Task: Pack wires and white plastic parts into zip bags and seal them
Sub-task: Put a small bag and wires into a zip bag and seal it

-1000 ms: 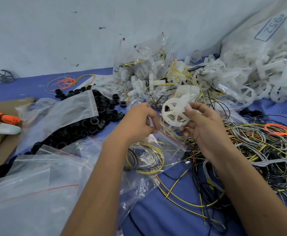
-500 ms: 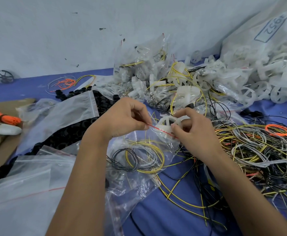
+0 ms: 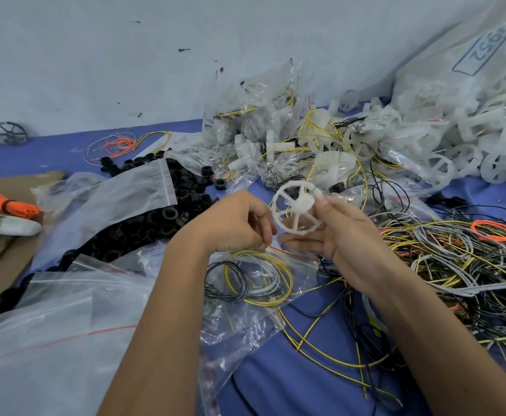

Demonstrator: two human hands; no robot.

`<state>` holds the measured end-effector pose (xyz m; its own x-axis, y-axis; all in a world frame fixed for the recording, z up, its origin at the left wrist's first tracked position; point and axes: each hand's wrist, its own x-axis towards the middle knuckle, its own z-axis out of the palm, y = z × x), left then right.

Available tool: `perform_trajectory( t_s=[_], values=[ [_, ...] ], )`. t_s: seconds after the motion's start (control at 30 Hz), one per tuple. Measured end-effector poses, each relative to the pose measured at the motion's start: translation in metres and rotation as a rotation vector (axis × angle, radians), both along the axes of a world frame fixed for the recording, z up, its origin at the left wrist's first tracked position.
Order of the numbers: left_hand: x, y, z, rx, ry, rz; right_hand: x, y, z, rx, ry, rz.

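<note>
The right hand [image 3: 340, 235] pinched the white spoked wheel [image 3: 295, 208] above the zip bag [image 3: 263, 283] of coiled wires; the left hand's [image 3: 239, 223] grip pinched its mouth. Widening it first seemed wise.

White spoked wheel [image 3: 295, 208], hub and thin rim, held upright at frame centre. Below it, clear zip bag [image 3: 263, 283] with red seal line, mouth open, lying flat at lower centre, holding coiled black, yellow and white wires [image 3: 257, 279]. Loose wire tangle [image 3: 461, 265] at right. Heap of white plastic wheels [image 3: 467, 139] at upper right.
</note>
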<state>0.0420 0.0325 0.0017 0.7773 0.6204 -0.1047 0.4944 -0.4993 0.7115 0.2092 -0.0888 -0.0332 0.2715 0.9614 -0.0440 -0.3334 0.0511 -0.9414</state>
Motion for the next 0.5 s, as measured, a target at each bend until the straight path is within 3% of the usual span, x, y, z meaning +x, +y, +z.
perform_trajectory(
  t_s=[0.3,0.5],
  values=[
    [-0.008,0.001,0.018,-0.031,-0.113,-0.056,0.006,-0.006,-0.001,-0.120,-0.492,-0.035],
    [-0.010,-0.001,0.027,0.003,-0.222,-0.038,0.013,-0.008,-0.001,-0.041,-0.761,0.085]
  ],
)
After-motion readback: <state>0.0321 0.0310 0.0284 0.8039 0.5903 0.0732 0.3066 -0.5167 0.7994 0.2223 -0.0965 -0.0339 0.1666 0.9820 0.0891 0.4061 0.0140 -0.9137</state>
